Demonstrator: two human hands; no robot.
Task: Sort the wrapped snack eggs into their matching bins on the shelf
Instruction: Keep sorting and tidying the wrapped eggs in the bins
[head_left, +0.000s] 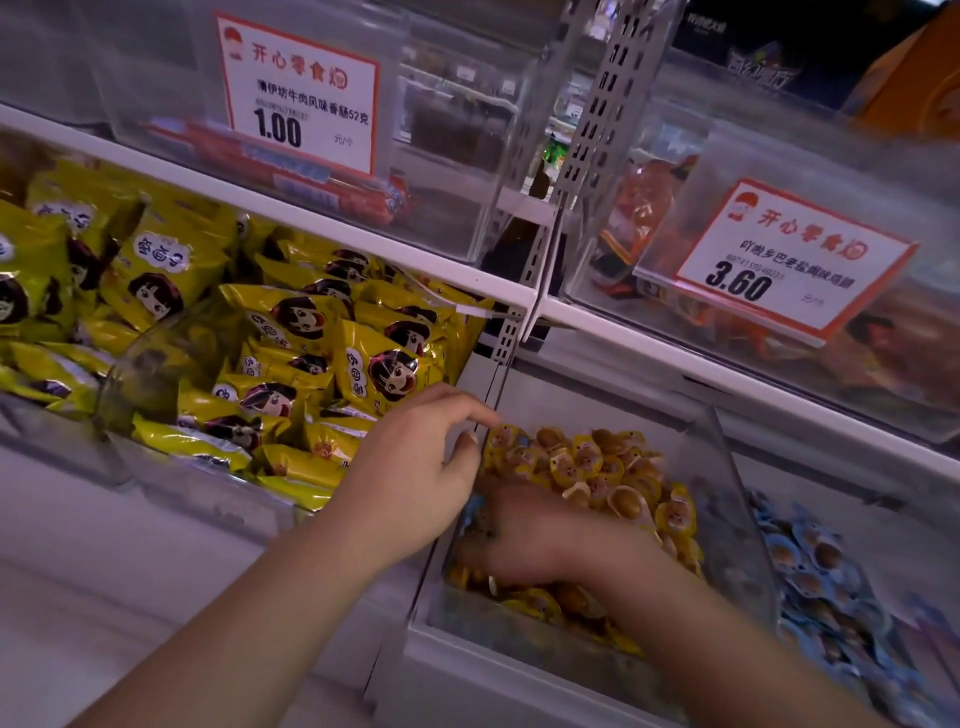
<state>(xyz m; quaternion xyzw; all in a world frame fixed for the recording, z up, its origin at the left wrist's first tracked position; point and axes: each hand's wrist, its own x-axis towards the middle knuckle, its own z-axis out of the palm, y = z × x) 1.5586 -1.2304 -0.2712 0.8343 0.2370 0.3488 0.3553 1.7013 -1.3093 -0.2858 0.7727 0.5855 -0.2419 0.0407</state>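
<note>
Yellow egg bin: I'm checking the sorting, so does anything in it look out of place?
Possibly. A bluish wrapper shows against the left wall of the yellow egg bin, just beside the right hand, among the yellow-wrapped eggs. Blue-wrapped eggs belong in the next bin to the right. It is blurred, so I cannot be sure.

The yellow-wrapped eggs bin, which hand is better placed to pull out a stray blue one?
Probably the right hand: it is already down among the yellow-wrapped eggs, beside a blue wrapper. The left hand only rests at the bin's wall.
</note>
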